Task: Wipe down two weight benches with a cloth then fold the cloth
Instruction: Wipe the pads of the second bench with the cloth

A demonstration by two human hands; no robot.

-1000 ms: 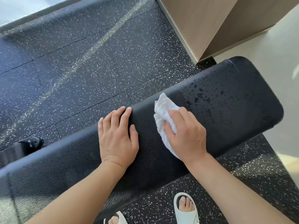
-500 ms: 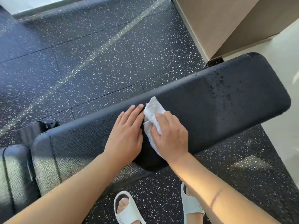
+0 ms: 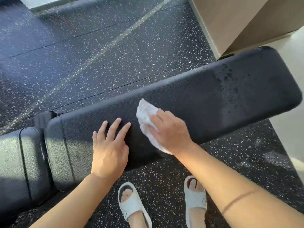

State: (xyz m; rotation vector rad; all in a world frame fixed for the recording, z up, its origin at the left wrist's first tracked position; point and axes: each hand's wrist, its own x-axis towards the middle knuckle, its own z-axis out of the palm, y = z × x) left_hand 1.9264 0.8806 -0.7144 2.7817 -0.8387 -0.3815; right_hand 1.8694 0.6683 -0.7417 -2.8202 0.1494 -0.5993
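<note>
A black padded weight bench [image 3: 205,102] runs across the view from lower left to upper right. Its long back pad shows dark wet specks near the right end, and a shorter seat pad [image 3: 18,162] joins it on the left. My right hand [image 3: 169,130] presses a crumpled white cloth [image 3: 145,116] onto the middle of the long pad. My left hand [image 3: 110,145] lies flat on the pad just left of the cloth, fingers spread, holding nothing.
Speckled black rubber flooring [image 3: 98,46] lies all around the bench. A beige box-like cabinet [image 3: 230,18] stands at the upper right, close to the bench's far end. My feet in white sandals [image 3: 133,204] stand on the floor just in front of the bench.
My right hand with the cloth has slid back to the right along the pad, away from my left hand. My left hand's fingers have spread. The view has shifted, and the seat pad shows.
</note>
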